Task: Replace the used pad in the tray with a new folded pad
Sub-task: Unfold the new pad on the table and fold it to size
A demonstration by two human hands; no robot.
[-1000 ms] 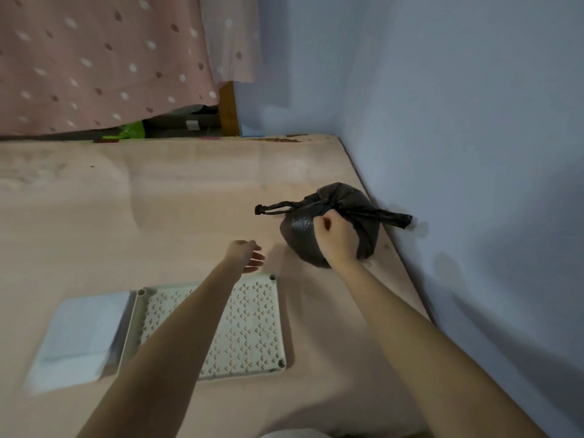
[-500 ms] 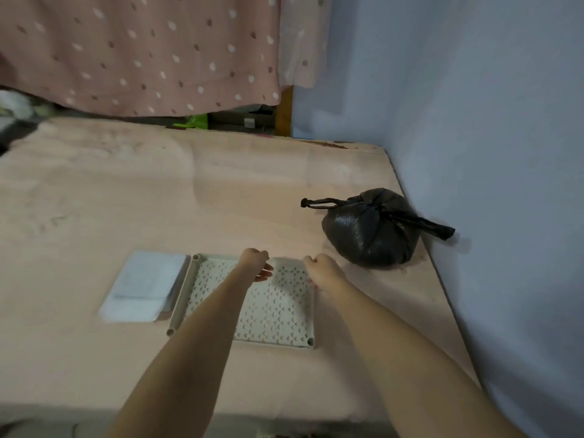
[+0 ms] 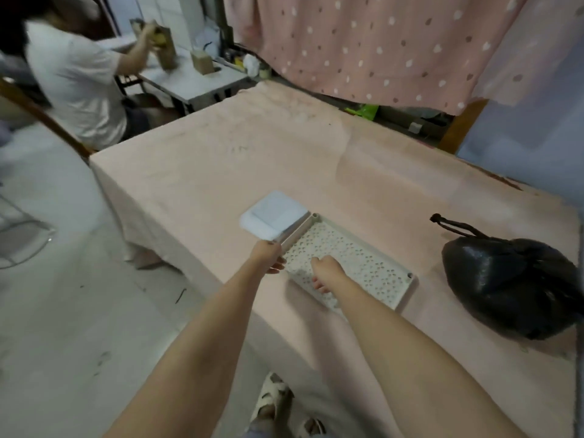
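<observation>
A pale perforated tray point(image 3: 363, 260) lies on the pink-covered table point(image 3: 252, 159). No pad shows on its grid. A white folded pad point(image 3: 273, 214) lies flat against the tray's far-left end. My left hand point(image 3: 268, 257) hovers at the tray's near-left corner, just short of the pad, with loosely curled fingers that hold nothing. My right hand point(image 3: 325, 275) is over the tray's near side with its fingers bent down at the near rim. Whether they grip the rim is hidden. A tied black bag point(image 3: 505, 286) sits to the right of the tray.
The table's near edge runs diagonally just below the tray, with grey floor point(image 3: 63, 311) to the left. A person in a white shirt point(image 3: 76, 80) works at a small table at the back left. A dotted pink curtain point(image 3: 379, 42) hangs behind, and a blue wall point(image 3: 537, 147) stands to the right.
My right hand let go of the black bag and came over to the tray. My left hand slid to the tray's near-left corner. The view swung left, showing the floor and another person.
</observation>
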